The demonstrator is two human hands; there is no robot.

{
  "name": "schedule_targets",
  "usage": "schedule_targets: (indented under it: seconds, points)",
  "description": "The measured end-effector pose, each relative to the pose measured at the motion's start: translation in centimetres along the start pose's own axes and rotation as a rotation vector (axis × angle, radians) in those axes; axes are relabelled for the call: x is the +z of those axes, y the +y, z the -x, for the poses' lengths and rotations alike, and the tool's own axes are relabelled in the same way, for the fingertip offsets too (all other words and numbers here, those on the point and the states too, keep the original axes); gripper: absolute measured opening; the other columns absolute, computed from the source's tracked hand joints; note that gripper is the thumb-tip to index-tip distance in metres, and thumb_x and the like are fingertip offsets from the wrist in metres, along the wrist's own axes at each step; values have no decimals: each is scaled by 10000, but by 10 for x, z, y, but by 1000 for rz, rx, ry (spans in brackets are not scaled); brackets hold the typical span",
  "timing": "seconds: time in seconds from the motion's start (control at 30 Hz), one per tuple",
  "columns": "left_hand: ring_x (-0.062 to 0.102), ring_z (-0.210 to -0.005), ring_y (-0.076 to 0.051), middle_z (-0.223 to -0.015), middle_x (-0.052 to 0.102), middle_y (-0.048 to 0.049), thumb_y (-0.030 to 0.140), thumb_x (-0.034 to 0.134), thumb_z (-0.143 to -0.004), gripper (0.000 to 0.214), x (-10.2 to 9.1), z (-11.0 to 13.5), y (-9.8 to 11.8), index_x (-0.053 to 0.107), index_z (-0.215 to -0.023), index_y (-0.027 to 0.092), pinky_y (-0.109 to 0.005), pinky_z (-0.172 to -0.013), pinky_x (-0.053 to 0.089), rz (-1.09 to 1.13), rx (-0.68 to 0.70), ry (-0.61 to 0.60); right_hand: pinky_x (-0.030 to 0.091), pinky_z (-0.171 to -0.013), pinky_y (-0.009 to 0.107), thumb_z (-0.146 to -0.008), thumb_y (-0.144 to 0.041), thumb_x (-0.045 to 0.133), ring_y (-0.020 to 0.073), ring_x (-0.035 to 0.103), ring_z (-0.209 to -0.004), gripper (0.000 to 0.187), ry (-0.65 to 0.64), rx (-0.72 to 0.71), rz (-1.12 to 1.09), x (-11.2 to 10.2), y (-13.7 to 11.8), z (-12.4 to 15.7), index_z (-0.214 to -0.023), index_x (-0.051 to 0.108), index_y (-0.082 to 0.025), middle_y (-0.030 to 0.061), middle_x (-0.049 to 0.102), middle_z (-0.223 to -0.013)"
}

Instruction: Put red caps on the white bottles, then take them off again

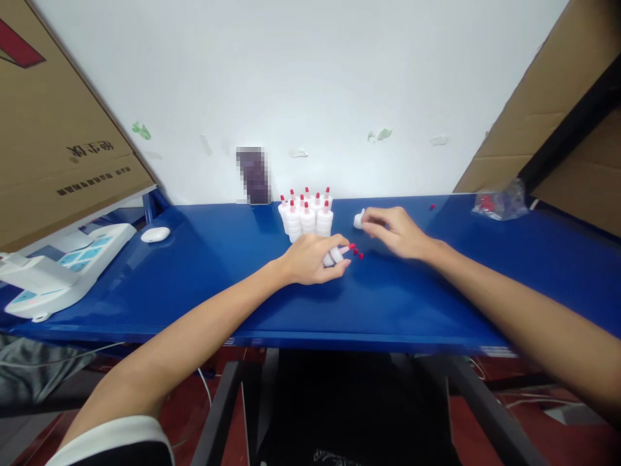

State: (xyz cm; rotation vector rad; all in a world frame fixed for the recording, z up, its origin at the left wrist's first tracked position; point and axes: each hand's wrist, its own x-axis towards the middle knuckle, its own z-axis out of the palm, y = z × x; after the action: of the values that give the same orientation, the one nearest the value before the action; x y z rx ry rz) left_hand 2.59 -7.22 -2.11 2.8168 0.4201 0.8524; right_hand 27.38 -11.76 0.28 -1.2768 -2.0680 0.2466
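My left hand (315, 259) is wrapped round a small white squeeze bottle (330, 259), which lies tilted with its nozzle and red tip pointing right. Several like bottles (308, 222) stand upright in a tight group just behind this hand, each with a red tip on its nozzle. To the right, my right hand (395, 230) has its fingers bent at a small white nozzle cap (358, 220) and appears to grip it by the fingertips. Small loose red tip caps (361, 256) lie on the table between the hands.
The blue table (204, 272) meets a white wall. A white power strip (77, 272) and a white earbud case (156, 234) are at left. A clear bag with red pieces (499, 202) lies at back right, near a stray red cap (432, 207). Cardboard (63, 116) flanks both sides.
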Motion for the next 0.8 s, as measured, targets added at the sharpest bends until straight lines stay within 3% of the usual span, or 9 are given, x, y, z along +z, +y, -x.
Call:
schedule_targets:
  seconds: [0.1, 0.2, 0.27, 0.4, 0.6, 0.7, 0.8]
  points:
    - [597, -620, -149, -719, 684, -5, 423, 566, -898, 251, -4, -2, 4, 646, -932, 187, -288, -648, 448, 29, -10, 30, 385, -639, 302, -991, -451, 498, 149, 512, -602, 305, -132, -153, -23, 7, -26, 5, -815, 577, -216, -9, 594, -668]
    - [569, -625, -133, -695, 662, 16, 378, 554, -885, 206, -6, -5, 8, 576, -804, 190, -335, -783, 458, 79, 28, 6, 371, -617, 289, -990, -435, 541, 133, 487, -586, 277, -129, -194, 9, 13, -41, 8, -820, 559, -217, -20, 569, -673]
    - [557, -627, -127, -692, 653, 25, 358, 539, -887, 192, -7, -7, 9, 556, -791, 192, -346, -825, 454, 105, 39, 8, 371, -621, 290, -1004, -424, 537, 132, 488, -597, 275, -131, -195, 9, 14, -47, 9, -822, 549, -218, -17, 570, -690]
    - [521, -597, -126, -646, 604, 31, 323, 519, -870, 155, -4, -9, 7, 526, -773, 202, -309, -750, 462, 102, 71, 74, 373, -625, 288, -1063, -444, 455, 132, 500, -624, 338, -160, -191, -125, 14, -49, 7, -827, 537, -215, -16, 567, -714]
    - [549, -592, -145, -657, 622, 8, 284, 489, -840, 110, -6, -8, 1, 549, -800, 202, -308, -687, 448, -84, 199, 86, 293, -565, 295, -1065, -576, 380, 120, 314, -564, 499, -121, -30, -371, 14, -32, 3, -700, 364, -237, -51, 348, -627]
    - [569, -612, -158, -683, 638, -7, 325, 489, -867, 159, -10, -5, 1, 589, -857, 200, -294, -641, 438, -79, 131, 37, 298, -605, 315, -1061, -551, 363, 139, 336, -588, 491, -121, 23, -222, 4, -19, 0, -684, 342, -237, -33, 359, -632]
    - [580, -647, -170, -706, 639, -20, 387, 493, -903, 222, -12, -4, 3, 597, -867, 194, -296, -652, 450, -33, 67, -51, 319, -661, 334, -1035, -424, 389, 174, 444, -647, 349, -289, 93, 84, -8, -8, -2, -750, 431, -227, 5, 494, -692]
